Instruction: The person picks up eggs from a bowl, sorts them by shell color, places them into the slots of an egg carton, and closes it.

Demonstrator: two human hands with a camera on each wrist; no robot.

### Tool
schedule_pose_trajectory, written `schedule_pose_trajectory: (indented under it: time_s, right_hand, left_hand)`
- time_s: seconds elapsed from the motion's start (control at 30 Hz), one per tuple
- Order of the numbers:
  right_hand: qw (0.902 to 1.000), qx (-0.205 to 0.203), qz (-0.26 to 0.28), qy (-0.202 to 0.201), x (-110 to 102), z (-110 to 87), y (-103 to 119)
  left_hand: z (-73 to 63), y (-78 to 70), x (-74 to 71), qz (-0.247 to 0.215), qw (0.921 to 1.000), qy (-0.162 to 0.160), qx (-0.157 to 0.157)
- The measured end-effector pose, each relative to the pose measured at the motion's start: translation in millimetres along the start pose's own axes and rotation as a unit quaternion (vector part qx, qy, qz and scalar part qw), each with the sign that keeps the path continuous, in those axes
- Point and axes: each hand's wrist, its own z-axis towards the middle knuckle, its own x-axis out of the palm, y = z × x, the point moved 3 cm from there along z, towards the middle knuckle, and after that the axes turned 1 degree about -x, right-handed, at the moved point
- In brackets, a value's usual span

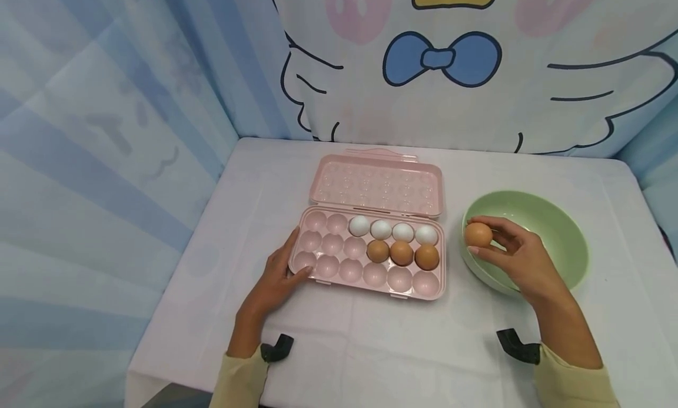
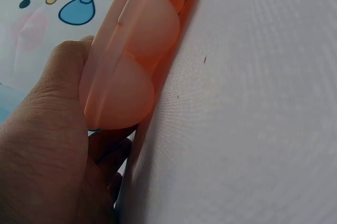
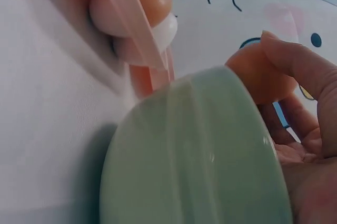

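Note:
My right hand (image 1: 521,258) pinches a brown egg (image 1: 478,235) between thumb and fingertips, over the left rim of a green bowl (image 1: 564,243). In the right wrist view the egg (image 3: 260,74) shows just beyond the bowl's edge (image 3: 195,145). My left hand (image 1: 275,281) holds the left end of an opened pink egg carton (image 1: 365,283), thumb at its front corner. From the left wrist, the thumb (image 2: 66,71) lies against the carton's side (image 2: 126,87). Several white eggs (image 1: 381,229) fill the right of the back row, and three brown eggs (image 1: 401,253) sit in the middle row.
The carton's lid (image 1: 376,184) lies folded back behind it. A white cloth covers the table (image 1: 371,343). A printed curtain (image 1: 439,113) hangs along the table's back edge, with more blue fabric (image 1: 106,190) at the left. Black mounts (image 1: 278,348) sit at both wrists.

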Motion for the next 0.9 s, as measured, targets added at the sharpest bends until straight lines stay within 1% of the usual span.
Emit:
schedule_pose_trajectory:
  time_s: [0.07,0.13,0.2,0.3,0.47,0.6,0.73,0.8,0.9]
  right_hand:
    - [0.9997,-0.016,0.017,0.005,4,1.7,2]
    - [0.9990,-0.027,0.034,0.013,8,3.4,4]
    - [0.9982,-0.035,0.043,0.021,11,5.0,5]
    - [0.9975,-0.039,0.052,0.028,15,7.7,6]
    - [0.9959,-0.043,0.069,0.038,20,12.5,8]
    - [0.9954,-0.041,0.072,0.048,27,16.0,7]
    - [0.9952,-0.038,0.076,0.047,33,18.5,7]
    - [0.9958,-0.038,0.071,0.045,37,19.8,8]
    - [0.9974,-0.035,0.043,0.047,43,22.4,10]
  left_hand:
    - [0.1,0.1,0.3,0.000,1.0000,0.001,-0.002]
    - [-0.7,0.3,0.6,0.001,0.9999,0.003,-0.015]
    - [-1.5,0.4,0.7,0.001,0.9997,0.004,-0.025]
    - [-2.2,0.2,0.5,0.002,0.9995,0.004,-0.031]
    - [-1.6,-0.8,-0.4,0.005,0.9996,0.000,-0.027]
    - [-1.3,-0.6,-1.0,0.002,0.9997,0.001,-0.026]
    - [-0.2,-0.4,-0.1,0.001,0.9998,0.002,-0.018]
    - [0.1,-0.5,0.2,0.001,0.9999,0.001,-0.014]
    - [0.3,-0.3,0.4,0.002,0.9999,-0.002,-0.012]
